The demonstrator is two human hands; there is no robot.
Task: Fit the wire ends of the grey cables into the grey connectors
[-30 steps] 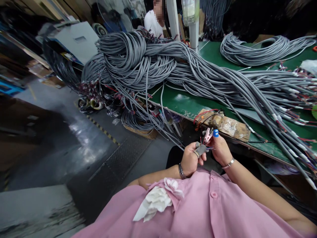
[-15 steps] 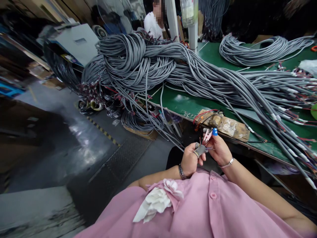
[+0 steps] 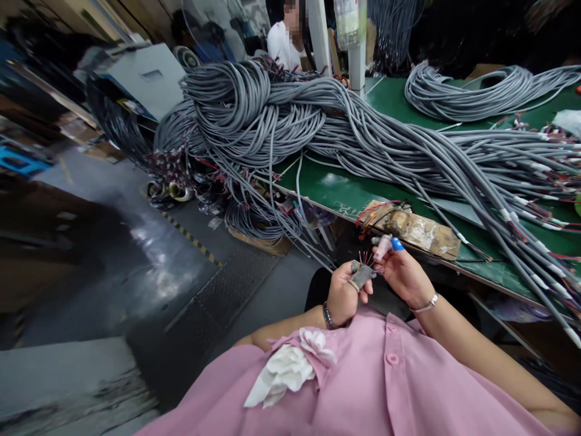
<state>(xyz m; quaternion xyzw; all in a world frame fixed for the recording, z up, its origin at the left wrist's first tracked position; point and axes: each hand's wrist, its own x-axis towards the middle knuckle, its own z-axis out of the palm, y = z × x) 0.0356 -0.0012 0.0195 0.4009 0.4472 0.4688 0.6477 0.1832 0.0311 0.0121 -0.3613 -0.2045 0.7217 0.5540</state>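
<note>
My left hand [image 3: 345, 292] is closed around the end of a grey cable, and a grey covering wraps some of its fingers. Thin coloured wires [image 3: 364, 259] fan out above its thumb, several of them red. Close on the right is my right hand [image 3: 403, 269], with a blue cover [image 3: 397, 243] on the thumb tip and pinkish tape [image 3: 382, 247] on a finger. Its thumb and taped finger point up, a little apart. Purple strands [image 3: 376, 271] reach toward its lower fingers; whether they touch is unclear.
A green table [image 3: 327, 184] bears a large heap of grey cables [image 3: 290, 130]. A worn wooden block [image 3: 426, 236] with wires lies at its near edge. Another cable coil [image 3: 454, 100] rests behind. A person in white [image 3: 282, 45] is beyond the table. More cables [image 3: 258, 221] hang at the left.
My right hand has drawn slightly right and away from the wires, which now stand more freely fanned out. The left hand has shifted slightly left, still holding the cable.
</note>
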